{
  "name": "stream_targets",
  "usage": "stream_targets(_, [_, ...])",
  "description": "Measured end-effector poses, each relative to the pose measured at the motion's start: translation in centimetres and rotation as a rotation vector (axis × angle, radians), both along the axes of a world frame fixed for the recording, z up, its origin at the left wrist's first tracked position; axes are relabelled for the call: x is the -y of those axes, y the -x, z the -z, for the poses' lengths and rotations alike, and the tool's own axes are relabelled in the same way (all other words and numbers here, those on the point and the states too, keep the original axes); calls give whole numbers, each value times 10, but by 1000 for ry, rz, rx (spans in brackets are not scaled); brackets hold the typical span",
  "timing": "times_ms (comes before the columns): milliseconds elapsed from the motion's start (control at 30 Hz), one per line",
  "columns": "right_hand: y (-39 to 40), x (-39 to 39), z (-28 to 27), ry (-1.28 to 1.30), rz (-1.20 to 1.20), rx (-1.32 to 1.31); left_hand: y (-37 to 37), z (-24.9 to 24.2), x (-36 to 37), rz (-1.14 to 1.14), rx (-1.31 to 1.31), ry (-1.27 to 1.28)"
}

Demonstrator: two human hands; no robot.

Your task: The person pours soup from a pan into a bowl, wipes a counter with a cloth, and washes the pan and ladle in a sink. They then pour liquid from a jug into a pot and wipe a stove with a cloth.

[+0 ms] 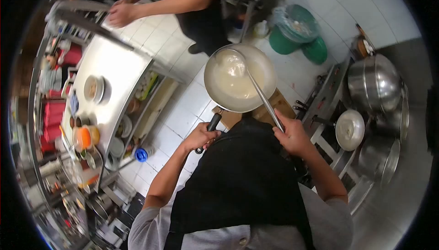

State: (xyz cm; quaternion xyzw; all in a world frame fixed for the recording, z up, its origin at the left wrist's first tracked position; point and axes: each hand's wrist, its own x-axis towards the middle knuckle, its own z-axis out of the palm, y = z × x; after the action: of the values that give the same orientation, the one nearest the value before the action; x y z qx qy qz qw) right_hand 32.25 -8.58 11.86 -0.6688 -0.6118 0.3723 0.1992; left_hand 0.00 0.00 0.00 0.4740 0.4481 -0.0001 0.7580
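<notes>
My left hand (202, 136) is closed round the black handle of a frying pan (267, 67), which I hold out in front of my black apron. Pale, creamy liquid (238, 87) covers part of the pan's bottom. In my right hand (292, 133) is the long metal handle of a ladle (259, 90), gripped near its end. The ladle's bowl rests inside the pan toward its far left side, with some of the pale liquid in it.
Right of me, a stove holds a small pan (350, 130) and large metal pots (375, 83). A steel worktable (121, 58) with a white bowl (94, 89) stands left. Beyond the pan are another person (192, 3) and a green bin (286, 39).
</notes>
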Motion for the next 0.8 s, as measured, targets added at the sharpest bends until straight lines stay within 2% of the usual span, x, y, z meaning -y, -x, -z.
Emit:
stream_targets(67, [6, 5, -4, 192, 168, -207, -2, 5, -16, -1, 65, 22])
stream_targets(167, [-38, 1, 8, 141, 311, -395, -55, -10, -49, 77, 43, 8])
stream_targets(300, [-74, -21, 2, 152, 441, -432, -113, -14, -85, 117, 104, 42])
stream_targets(367, [-101, -34, -5, 244, 440, -673, -137, -24, -105, 138, 62, 16])
stream_targets(500, [-137, -63, -11, 208, 445, -703, -170, -32, -151, 129, 109, 8])
stream_targets(567, [-146, -79, -4, 18, 445, -503, -181, -35, -175, 107, 118, 16])
stream_targets(633, [-157, -103, -10, -56, 431, -454, -196, -45, -202, 46, 123, 19])
stream_targets(733, [-175, -146, -15, -150, 584, -632, -209, -53, -251, 9, 152, 11])
stream_targets(800, [-190, -176, -21, -173, 593, -656, -218, -63, -288, -17, 101, -51])
